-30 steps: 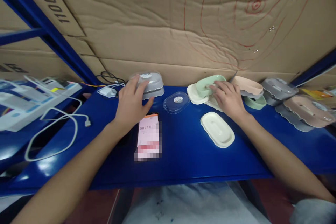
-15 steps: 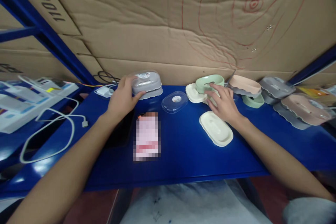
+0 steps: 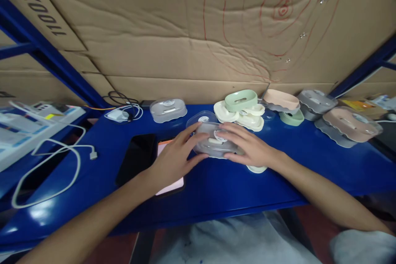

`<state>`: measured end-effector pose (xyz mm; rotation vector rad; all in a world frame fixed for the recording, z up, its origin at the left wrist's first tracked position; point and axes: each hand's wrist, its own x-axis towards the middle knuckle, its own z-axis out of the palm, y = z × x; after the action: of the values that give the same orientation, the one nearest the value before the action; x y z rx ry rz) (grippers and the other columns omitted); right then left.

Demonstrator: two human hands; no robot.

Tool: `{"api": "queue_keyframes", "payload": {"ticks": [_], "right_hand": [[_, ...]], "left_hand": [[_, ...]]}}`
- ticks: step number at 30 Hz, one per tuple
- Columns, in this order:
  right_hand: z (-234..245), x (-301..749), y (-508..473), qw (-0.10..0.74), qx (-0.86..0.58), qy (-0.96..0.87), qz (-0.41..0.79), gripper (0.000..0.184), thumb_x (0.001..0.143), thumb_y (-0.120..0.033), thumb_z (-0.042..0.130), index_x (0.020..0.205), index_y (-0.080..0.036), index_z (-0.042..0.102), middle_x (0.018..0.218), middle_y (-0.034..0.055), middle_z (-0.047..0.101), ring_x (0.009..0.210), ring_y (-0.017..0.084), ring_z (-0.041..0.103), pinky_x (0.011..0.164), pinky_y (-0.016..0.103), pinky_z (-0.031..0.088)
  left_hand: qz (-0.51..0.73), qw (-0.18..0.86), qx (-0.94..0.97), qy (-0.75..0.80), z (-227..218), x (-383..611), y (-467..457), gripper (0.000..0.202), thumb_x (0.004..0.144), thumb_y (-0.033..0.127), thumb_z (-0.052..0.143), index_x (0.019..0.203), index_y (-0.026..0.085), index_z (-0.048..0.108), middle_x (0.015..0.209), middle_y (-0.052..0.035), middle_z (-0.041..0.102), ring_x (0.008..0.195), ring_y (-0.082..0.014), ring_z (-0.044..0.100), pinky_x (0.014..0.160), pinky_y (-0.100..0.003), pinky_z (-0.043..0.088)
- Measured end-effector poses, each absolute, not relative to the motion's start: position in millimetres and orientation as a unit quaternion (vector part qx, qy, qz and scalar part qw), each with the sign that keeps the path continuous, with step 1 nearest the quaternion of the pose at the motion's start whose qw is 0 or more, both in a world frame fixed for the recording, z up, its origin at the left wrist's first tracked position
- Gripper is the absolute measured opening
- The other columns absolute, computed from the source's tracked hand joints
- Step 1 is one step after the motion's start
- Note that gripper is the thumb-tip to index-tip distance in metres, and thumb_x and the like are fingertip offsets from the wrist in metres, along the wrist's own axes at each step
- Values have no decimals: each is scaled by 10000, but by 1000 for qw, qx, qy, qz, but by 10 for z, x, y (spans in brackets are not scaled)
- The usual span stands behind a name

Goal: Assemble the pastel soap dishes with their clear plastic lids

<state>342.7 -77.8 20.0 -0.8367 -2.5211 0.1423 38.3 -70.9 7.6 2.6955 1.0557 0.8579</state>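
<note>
My left hand [image 3: 175, 157] and my right hand [image 3: 247, 147] grip the two ends of a clear plastic lid [image 3: 213, 141] with a round sticker on top. The lid sits over a cream oval soap tray [image 3: 257, 169], of which only a sliver of rim shows below my right hand. A second clear lid [image 3: 200, 119] lies just behind them. At the back left stands a grey soap box [image 3: 168, 109] under its own clear cover.
A pile of cream and green trays [image 3: 243, 109] sits behind, with pink, green and grey boxes [image 3: 315, 101] further right. A black phone [image 3: 136, 157] and a lit phone [image 3: 169, 187] lie by my left wrist. White cables [image 3: 62, 161] and a charger [image 3: 117, 114] lie left on the blue shelf [image 3: 309, 165].
My left hand left the grey soap box and my right hand left the tray pile. Both came to the middle and now hold a clear lid over the cream tray.
</note>
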Motion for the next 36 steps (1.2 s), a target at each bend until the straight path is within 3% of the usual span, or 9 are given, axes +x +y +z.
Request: {"api": "queue_keyframes", "payload": {"ticks": [4,9,11,16,21,26,29,32,36], "right_hand": [[155,3446,-748,253,-294,-918,85,575,1071,-429,614,1610,-282,479,1640,142,506,1559,292,436,1252,556,428],[195,3524,-633,242,-306,-921,13,521,1091,-431,566,1580,-257,525,1606,155,542,1532,306,470,1253,587,422],[226,3516,-510,236,-323,-916,-19,506,1103,-441,529,1574,-257,528,1596,149,552,1532,310,469,1259,600,407],[294,3297,-24,192,-366,-909,-52,477,1112,-438,493,1509,-185,574,1522,183,607,1450,326,547,1173,558,474],[382,3130,-32,171,-405,-892,-102,397,1121,-296,437,1439,-157,629,1492,189,637,1383,354,580,1140,567,411],[327,3165,-677,182,-363,-913,-39,449,1127,-500,450,1275,-180,729,1173,130,768,1090,296,675,967,457,469],[219,3137,-884,132,-331,-933,-43,565,1064,-610,548,1365,-152,681,1334,181,713,1200,347,636,1005,506,450],[175,3093,-887,121,-323,-938,-32,478,1096,-505,541,1390,-144,649,1402,185,687,1260,338,622,1044,510,425],[238,3112,-841,131,-312,-941,-1,378,1130,-420,490,1339,-160,666,1309,140,746,1201,287,652,1084,493,390]], "left_hand": [[295,110,886,342,-16,396,-667,653,988,358,739,1537,295,391,1598,-134,530,1447,-302,581,1138,-492,562],[289,92,881,363,-58,384,-588,802,972,289,750,1616,298,272,1590,-155,531,1369,-324,635,1093,-536,575],[289,56,887,355,-19,394,-619,753,989,276,725,1612,274,301,1591,-173,517,1418,-339,586,1112,-547,553],[221,-19,935,278,94,424,-729,380,1067,240,588,1446,243,564,1555,-144,581,1423,-314,572,1179,-542,472],[192,-39,953,231,42,445,-741,336,1098,180,475,1394,202,632,1492,-120,658,1429,-292,575,1224,-552,410],[201,-55,945,254,70,409,-688,339,1082,140,461,1347,207,662,1436,-121,679,1329,-288,630,1139,-504,484],[224,-67,934,271,124,384,-673,304,1085,176,479,1324,199,665,1379,-127,700,1260,-287,658,1079,-478,519],[238,-83,929,271,151,385,-676,288,1082,201,498,1321,193,658,1330,-129,715,1212,-289,676,1044,-464,533],[238,-92,931,261,133,403,-694,282,1069,213,543,1327,195,653,1346,-139,700,1214,-300,671,1039,-466,538]]}}
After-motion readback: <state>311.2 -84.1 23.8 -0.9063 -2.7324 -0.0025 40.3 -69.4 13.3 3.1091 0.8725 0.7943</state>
